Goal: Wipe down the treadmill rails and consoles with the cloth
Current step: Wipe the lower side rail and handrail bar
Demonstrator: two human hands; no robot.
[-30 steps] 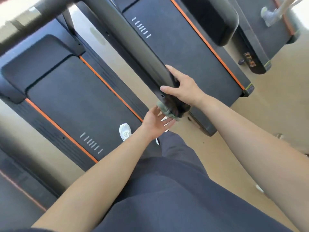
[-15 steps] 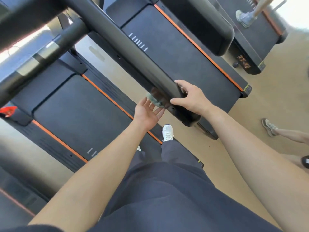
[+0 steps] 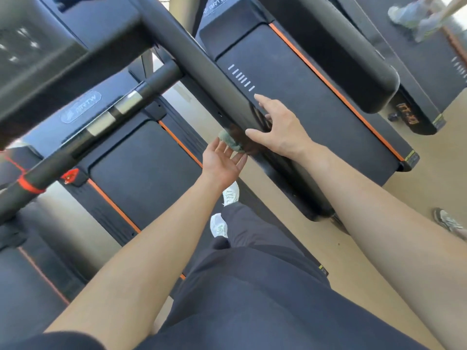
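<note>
Head view, looking down from above: a long dark grey plastic side rail [image 3: 202,79] of the treadmill runs on a slant from the top of the frame down toward the person's legs. The left hand [image 3: 222,160] is turned palm up under the rail's near edge, its fingers straight and slightly spread. They press a small crumpled grey-green cloth [image 3: 231,141] up against the lower side of the rail. The cloth sits between the fingertips and the rail and is partly hidden by the rail's edge, so the hand seems placed to reach the underside, which a wipe from above would miss. The right hand [image 3: 280,130] rests flat on top of the same rail just above the cloth, fingers fanned wide and thumb lying along the near edge, gripping nothing. It is probably there to steady the body during the reach. The blurred grey console [image 3: 38,54] at upper left and the black crossbar with silver grip plates [image 3: 101,122] are well apart from both hands and look not yet reached
</note>
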